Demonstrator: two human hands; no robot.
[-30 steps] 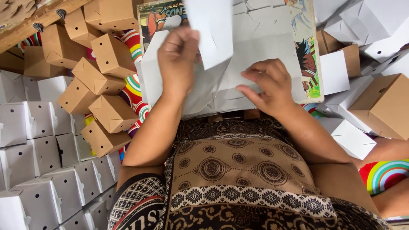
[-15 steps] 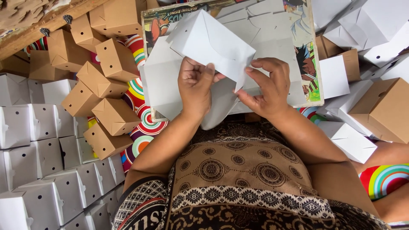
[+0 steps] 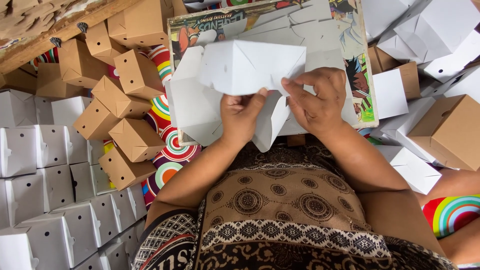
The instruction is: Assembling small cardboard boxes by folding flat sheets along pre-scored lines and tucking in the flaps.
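Note:
A half-folded white cardboard box (image 3: 240, 70) is held up in front of me, its flaps still loose. My left hand (image 3: 243, 117) grips its lower edge from below, thumb pressed against a flap. At the right side, my right hand (image 3: 315, 100) pinches the box's corner flap. Under the box lies a stack of flat white box blanks (image 3: 295, 25) on a colourful printed board (image 3: 362, 107). My lap in patterned brown cloth fills the bottom of the view.
Folded brown boxes (image 3: 125, 100) are piled at the left. Rows of finished white boxes (image 3: 45, 195) stand at the lower left. More white and brown boxes (image 3: 445, 125) lie at the right on a bright patterned mat (image 3: 167, 150).
The box has been lowered and turned while both hands came together on its lower flaps. The left hand dropped from the top of the sheet to the bottom edge.

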